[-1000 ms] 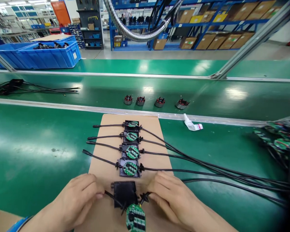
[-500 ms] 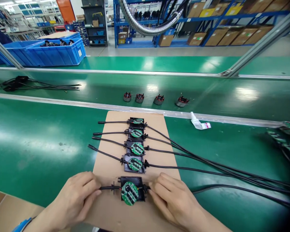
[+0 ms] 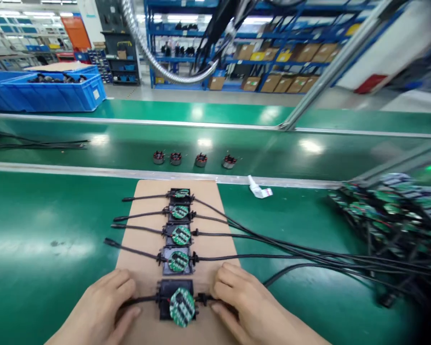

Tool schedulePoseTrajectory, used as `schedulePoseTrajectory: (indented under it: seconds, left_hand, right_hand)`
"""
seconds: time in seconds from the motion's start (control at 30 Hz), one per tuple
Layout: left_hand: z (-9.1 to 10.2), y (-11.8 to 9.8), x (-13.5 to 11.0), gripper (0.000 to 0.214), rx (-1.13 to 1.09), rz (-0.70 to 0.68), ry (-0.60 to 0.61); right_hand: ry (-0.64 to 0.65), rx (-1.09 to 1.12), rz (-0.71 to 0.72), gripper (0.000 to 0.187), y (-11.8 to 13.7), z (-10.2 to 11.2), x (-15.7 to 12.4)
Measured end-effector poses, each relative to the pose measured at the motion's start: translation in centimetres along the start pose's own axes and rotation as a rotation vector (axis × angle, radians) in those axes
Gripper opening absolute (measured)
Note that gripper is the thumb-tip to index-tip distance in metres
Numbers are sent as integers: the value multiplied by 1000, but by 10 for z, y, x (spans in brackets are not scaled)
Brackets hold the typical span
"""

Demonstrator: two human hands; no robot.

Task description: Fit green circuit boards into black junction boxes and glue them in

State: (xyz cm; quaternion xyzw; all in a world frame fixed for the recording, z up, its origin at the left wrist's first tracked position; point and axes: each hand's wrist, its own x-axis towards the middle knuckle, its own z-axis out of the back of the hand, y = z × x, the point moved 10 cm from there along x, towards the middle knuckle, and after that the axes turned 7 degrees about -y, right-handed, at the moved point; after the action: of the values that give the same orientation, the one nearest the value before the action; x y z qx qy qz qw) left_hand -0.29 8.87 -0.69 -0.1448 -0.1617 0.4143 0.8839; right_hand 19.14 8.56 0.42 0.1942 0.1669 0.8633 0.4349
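My left hand (image 3: 106, 306) is closed on the short black cable (image 3: 143, 299) left of the nearest black plastic housing (image 3: 175, 287). On the other side, my right hand (image 3: 237, 299) pinches the longer black cable (image 3: 278, 278) close to its strain relief (image 3: 203, 298). Between the hands, a round green circuit board (image 3: 182, 306) lies tilted over that housing, overhanging its near edge. Beyond it, several similar housings with green boards (image 3: 178, 261) stand in a column on a brown cardboard sheet (image 3: 129, 254), their cables running out to both sides.
Several copper-wound motor stators (image 3: 201, 160) stand behind the metal rail. A crumpled white tube (image 3: 260, 188) lies right of the cardboard. At the right is a heap of circuit boards with cables (image 3: 388, 211). Blue bins (image 3: 57, 93) sit at the far left.
The view has swung to the right, bringing the heap of boards into sight. Both hands still hold the cables of the nearest housing, whose board stays tilted over it.
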Motion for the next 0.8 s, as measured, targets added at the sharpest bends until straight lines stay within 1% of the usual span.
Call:
schedulePoseTrajectory:
  seconds: [0.03, 0.07, 0.1, 0.13, 0.17, 0.2, 0.23, 0.27, 0.33, 0.37, 0.4, 0.43, 0.47, 0.5, 0.57, 0.63, 0.73, 0.8]
  left_hand:
    - [3, 2, 5, 3, -33, -7, 9]
    - [8, 4, 11, 2, -62, -4, 8]
    - [14, 7, 19, 5, -87, 6, -3]
    - [19, 8, 28, 6, -111, 16, -12]
    - [24, 9, 39, 8, -136, 27, -14]
    - [28, 8, 50, 11, -163, 33, -12]
    - [31, 7, 61, 13, -191, 36, -7]
    - [33, 5, 73, 14, -218, 45, 5]
    - [34, 1, 96, 14, -279, 72, 29]
    - [32, 0, 107, 14, -316, 89, 41]
    - [29, -2, 119, 13, -359, 106, 54]
    - [25, -4, 130, 12, -408, 122, 63]
    - [21, -5, 142, 11, -473, 141, 59]
    - [16, -6, 154, 13, -544, 161, 44]
    - [6, -7, 178, 22, -697, 200, -11]
    - [-6, -11, 196, 28, -783, 204, -38]
    - [-16, -17, 207, 20, -842, 187, -56]
    - [-15, -14, 204, 19, -875, 201, -100]
  right_hand:
    - [19, 34, -27, 7, -11, 11, 7]
    - [4, 54, -78, 7, -30, 28, 15]
    - [-55, 56, -150, 11, -56, 50, 25]
    - [-152, 33, -249, 17, -88, 76, 33]
    - [-279, -21, -403, 22, -127, 104, 36]
    - [-362, -59, -481, 29, -160, 125, 39]
    - [-398, -71, -527, 37, -188, 139, 43]
    - [-425, -71, -574, 40, -214, 147, 45]
    - [-427, -28, -645, 33, -253, 148, 46]
    - [-425, 7, -674, 29, -264, 144, 46]
    - [-424, 50, -694, 25, -269, 137, 45]
    - [-431, 101, -703, 25, -268, 130, 46]
    - [-443, 162, -697, 26, -262, 123, 47]
    - [-457, 233, -677, 28, -250, 116, 51]
    - [-483, 391, -602, 32, -215, 103, 64]
    - [-488, 531, -510, 37, -172, 92, 80]
    - [-491, 714, -382, 37, -115, 85, 97]
    - [-469, 820, -319, 32, -89, 82, 103]
